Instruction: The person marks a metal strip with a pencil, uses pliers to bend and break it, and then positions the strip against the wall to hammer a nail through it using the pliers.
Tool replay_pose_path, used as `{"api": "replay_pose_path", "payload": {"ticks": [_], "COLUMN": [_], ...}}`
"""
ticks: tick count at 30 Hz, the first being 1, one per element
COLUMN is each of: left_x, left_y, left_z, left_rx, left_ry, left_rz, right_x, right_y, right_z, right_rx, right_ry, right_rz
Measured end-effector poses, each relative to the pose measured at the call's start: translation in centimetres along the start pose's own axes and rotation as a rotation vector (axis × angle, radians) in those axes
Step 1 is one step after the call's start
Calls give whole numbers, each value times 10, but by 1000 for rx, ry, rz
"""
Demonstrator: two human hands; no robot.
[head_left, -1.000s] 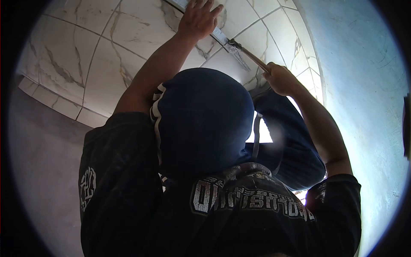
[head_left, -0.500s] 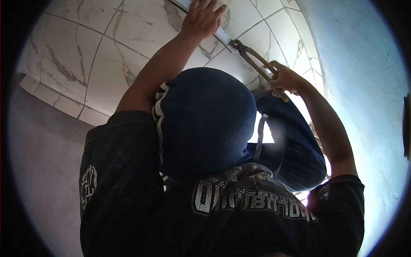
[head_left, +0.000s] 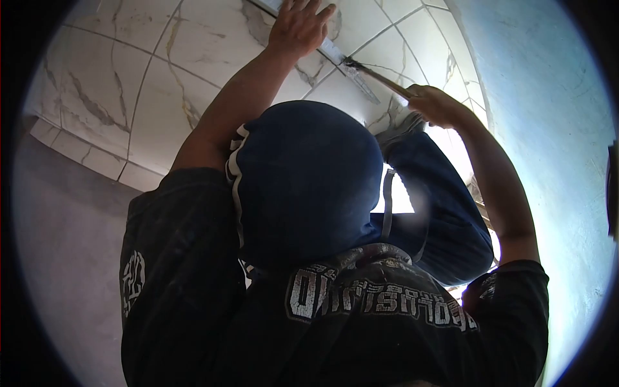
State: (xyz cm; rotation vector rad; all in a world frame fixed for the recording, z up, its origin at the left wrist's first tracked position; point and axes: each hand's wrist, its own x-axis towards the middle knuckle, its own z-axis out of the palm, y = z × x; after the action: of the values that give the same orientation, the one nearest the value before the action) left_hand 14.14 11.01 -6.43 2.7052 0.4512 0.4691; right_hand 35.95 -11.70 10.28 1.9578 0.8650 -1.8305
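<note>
Fingers of right hand [head_left: 438, 105] grip pincers [head_left: 377, 76] pointing up-left along the tiles [head_left: 161, 90].

Floor tiles [head_left: 161, 71]: glossy glazed ceramic, white marble pattern with grey-brown veins, smooth, light sheen; thin grey grout lines between them, matt. Strip [head_left: 332, 48] under the left hand [head_left: 298, 27]: pale bare metal, dull shine, smooth. Pincers [head_left: 377, 75] in the right hand [head_left: 438, 105]: dark metal, worn, no gloss, head darker than the handles. Wall [head_left: 548, 129] at right: pale blue plaster or paint, matt, faintly mottled and rough. Unfinished floor [head_left: 58, 219] at left: grey cement, matt, fine-grained. Shirt [head_left: 361, 322]: black knit cloth, matt, cracked whitish print. Trousers [head_left: 309, 180]: dark blue woven cloth, soft, matt; white stripes at one seam.
</note>
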Motion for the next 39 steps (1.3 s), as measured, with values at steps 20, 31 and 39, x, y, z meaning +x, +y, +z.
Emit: {"api": "replay_pose_path", "payload": {"ticks": [20,31,39], "left_x": [6,9,13], "left_y": [1,4,15], "left_z": [0,-6,-33], "left_rx": [31,-9,-47], "left_ry": [-62,-174,142], "left_rz": [-45,-74,-26], "right_x": [7,1,-8], "right_y": [12,20,-5], "right_z": [28,37,35], "right_rx": [508,838,753], "right_ry": [-92,-78,207], "right_rz": [36,-14,-112]}}
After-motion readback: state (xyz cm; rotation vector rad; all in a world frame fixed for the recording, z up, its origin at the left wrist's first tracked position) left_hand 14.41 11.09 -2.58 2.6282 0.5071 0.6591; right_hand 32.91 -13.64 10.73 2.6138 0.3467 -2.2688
